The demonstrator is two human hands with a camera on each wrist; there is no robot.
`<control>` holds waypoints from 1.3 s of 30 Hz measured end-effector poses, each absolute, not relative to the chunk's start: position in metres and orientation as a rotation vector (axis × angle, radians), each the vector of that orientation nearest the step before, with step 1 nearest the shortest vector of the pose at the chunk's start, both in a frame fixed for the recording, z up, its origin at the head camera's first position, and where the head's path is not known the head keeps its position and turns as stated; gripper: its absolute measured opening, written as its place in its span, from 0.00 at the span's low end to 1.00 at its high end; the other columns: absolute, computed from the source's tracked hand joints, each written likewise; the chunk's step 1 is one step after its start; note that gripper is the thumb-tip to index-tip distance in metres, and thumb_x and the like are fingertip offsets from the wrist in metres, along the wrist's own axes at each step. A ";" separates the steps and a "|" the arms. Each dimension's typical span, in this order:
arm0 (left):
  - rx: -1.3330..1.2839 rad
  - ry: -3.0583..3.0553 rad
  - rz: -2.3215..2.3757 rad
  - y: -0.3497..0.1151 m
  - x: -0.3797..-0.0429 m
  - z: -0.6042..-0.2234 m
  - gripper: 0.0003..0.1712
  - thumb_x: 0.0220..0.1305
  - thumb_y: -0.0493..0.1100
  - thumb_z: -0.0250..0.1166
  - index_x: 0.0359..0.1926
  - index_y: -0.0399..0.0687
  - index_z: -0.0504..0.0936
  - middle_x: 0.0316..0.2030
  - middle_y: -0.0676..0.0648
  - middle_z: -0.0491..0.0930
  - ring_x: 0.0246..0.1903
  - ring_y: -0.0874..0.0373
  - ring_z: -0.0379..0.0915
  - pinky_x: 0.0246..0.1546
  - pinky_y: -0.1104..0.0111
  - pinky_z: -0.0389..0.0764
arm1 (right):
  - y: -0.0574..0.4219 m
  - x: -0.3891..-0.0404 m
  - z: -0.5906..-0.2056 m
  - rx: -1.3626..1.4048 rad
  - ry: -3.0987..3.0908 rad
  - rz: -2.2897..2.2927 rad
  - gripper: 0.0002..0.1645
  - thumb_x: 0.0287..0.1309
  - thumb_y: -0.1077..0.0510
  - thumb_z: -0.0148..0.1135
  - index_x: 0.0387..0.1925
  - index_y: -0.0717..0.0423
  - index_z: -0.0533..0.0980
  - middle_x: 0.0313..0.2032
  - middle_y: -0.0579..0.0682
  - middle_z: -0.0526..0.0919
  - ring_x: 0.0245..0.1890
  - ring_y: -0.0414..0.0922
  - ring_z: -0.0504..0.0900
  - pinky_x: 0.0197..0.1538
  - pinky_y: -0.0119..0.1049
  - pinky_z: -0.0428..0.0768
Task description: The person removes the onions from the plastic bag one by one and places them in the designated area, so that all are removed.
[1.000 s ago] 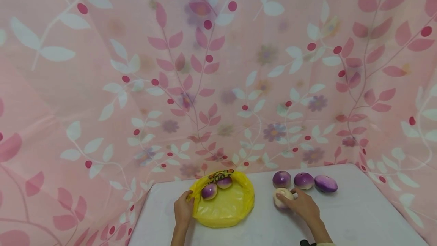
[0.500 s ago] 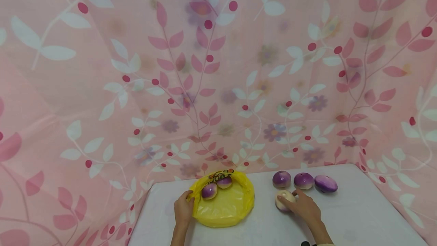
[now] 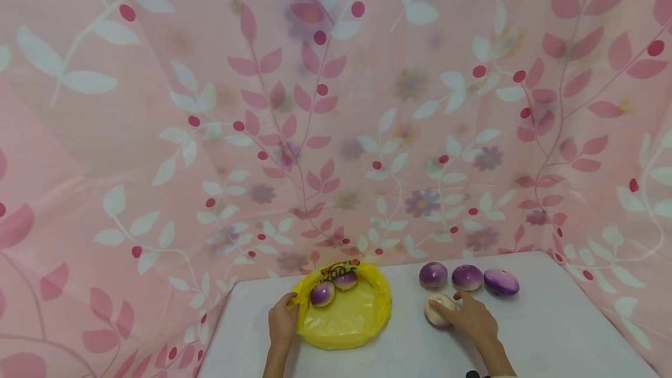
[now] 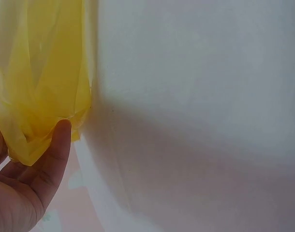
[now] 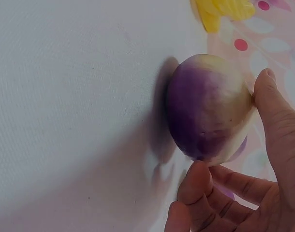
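Observation:
At the left edge of a yellow plastic bag [image 3: 341,331], my left hand [image 3: 282,322] pinches the rim between thumb and fingers; the left wrist view shows the bunched yellow plastic [image 4: 46,96] above the fingers. Two purple-and-white turnips lie inside the bag's far left part, one turnip [image 3: 322,294] in front of another turnip [image 3: 345,280]. To the right, my right hand [image 3: 475,321] holds a turnip [image 3: 437,315] with its pale side up. In the right wrist view its thumb touches the pale end of the turnip [image 5: 205,106] and fingertips meet its side, close over the table.
Behind the right hand stand three more turnips in a row: a left one [image 3: 433,276], a middle one [image 3: 466,278] and a flatter right one [image 3: 501,282]. The white table [image 3: 546,331] meets a pink leaf-patterned curtain [image 3: 367,133] at its back edge.
My right hand and the turnip it holds have shifted slightly right and toward me, away from the row behind. The left hand and the bag have stayed in place.

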State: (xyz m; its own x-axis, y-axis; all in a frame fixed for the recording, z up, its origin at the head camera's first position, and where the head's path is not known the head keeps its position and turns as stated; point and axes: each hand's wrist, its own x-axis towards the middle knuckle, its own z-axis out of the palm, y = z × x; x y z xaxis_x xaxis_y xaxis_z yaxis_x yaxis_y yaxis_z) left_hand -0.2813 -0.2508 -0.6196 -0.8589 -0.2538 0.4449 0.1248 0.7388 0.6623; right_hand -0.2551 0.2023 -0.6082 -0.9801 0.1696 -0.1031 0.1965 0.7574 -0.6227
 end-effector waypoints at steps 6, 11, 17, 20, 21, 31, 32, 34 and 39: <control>0.119 -2.434 -1.010 -0.251 -0.281 -0.619 0.14 0.55 0.27 0.69 0.44 0.34 0.85 0.42 0.36 0.85 0.45 0.38 0.81 0.49 0.47 0.79 | 0.204 -0.254 -0.600 0.303 2.946 -1.014 0.62 0.44 0.16 0.56 0.64 0.61 0.69 0.42 0.63 0.82 0.34 0.55 0.81 0.26 0.45 0.75; 0.119 -2.442 -1.006 -0.253 -0.281 -0.620 0.14 0.55 0.27 0.69 0.44 0.34 0.85 0.42 0.36 0.85 0.46 0.38 0.80 0.48 0.47 0.79 | 0.200 -0.253 -0.591 0.304 2.958 -1.021 0.61 0.43 0.15 0.56 0.60 0.61 0.71 0.41 0.63 0.82 0.33 0.54 0.80 0.25 0.43 0.75; 0.117 -2.429 -1.002 -0.253 -0.282 -0.621 0.14 0.54 0.27 0.70 0.44 0.34 0.85 0.41 0.36 0.85 0.45 0.38 0.81 0.47 0.47 0.79 | 0.183 -0.258 -0.584 0.264 2.961 -1.077 0.59 0.43 0.16 0.57 0.61 0.60 0.72 0.38 0.58 0.83 0.32 0.52 0.80 0.26 0.43 0.76; 0.115 -2.427 -1.004 -0.253 -0.282 -0.621 0.14 0.55 0.27 0.70 0.44 0.34 0.85 0.41 0.36 0.85 0.45 0.38 0.81 0.47 0.47 0.79 | 0.174 -0.259 -0.583 0.238 2.957 -1.139 0.56 0.45 0.19 0.60 0.60 0.59 0.73 0.33 0.50 0.82 0.32 0.49 0.80 0.28 0.43 0.77; 0.115 -2.427 -1.005 -0.253 -0.282 -0.621 0.13 0.55 0.27 0.70 0.44 0.35 0.85 0.41 0.36 0.85 0.45 0.38 0.81 0.47 0.47 0.79 | 0.171 -0.259 -0.583 0.230 2.953 -1.151 0.55 0.45 0.19 0.60 0.59 0.59 0.73 0.31 0.48 0.81 0.31 0.47 0.79 0.28 0.42 0.76; 0.123 -2.434 -1.015 -0.251 -0.282 -0.620 0.13 0.55 0.27 0.69 0.44 0.35 0.85 0.42 0.36 0.85 0.46 0.37 0.80 0.49 0.46 0.79 | 0.141 -0.262 -0.578 0.194 2.996 -1.200 0.53 0.43 0.22 0.64 0.57 0.60 0.75 0.26 0.45 0.76 0.23 0.43 0.73 0.22 0.36 0.71; 0.127 -2.434 -1.018 -0.251 -0.282 -0.620 0.13 0.55 0.27 0.69 0.44 0.35 0.85 0.42 0.36 0.85 0.46 0.37 0.80 0.49 0.46 0.79 | 0.137 -0.262 -0.577 0.188 2.997 -1.220 0.52 0.44 0.23 0.66 0.56 0.59 0.75 0.25 0.45 0.76 0.22 0.43 0.72 0.22 0.36 0.70; 0.131 -2.436 -1.014 -0.251 -0.283 -0.620 0.13 0.55 0.27 0.69 0.44 0.35 0.85 0.42 0.36 0.85 0.46 0.38 0.80 0.49 0.47 0.79 | 0.129 -0.263 -0.575 0.171 2.996 -1.249 0.49 0.44 0.25 0.67 0.54 0.58 0.76 0.24 0.44 0.75 0.20 0.43 0.71 0.22 0.36 0.70; 0.123 -2.431 -1.010 -0.252 -0.283 -0.620 0.13 0.55 0.27 0.69 0.44 0.35 0.85 0.42 0.36 0.85 0.45 0.38 0.81 0.48 0.47 0.79 | 0.111 -0.267 -0.573 0.117 2.985 -1.323 0.42 0.46 0.28 0.70 0.51 0.55 0.77 0.24 0.43 0.75 0.19 0.42 0.71 0.22 0.35 0.70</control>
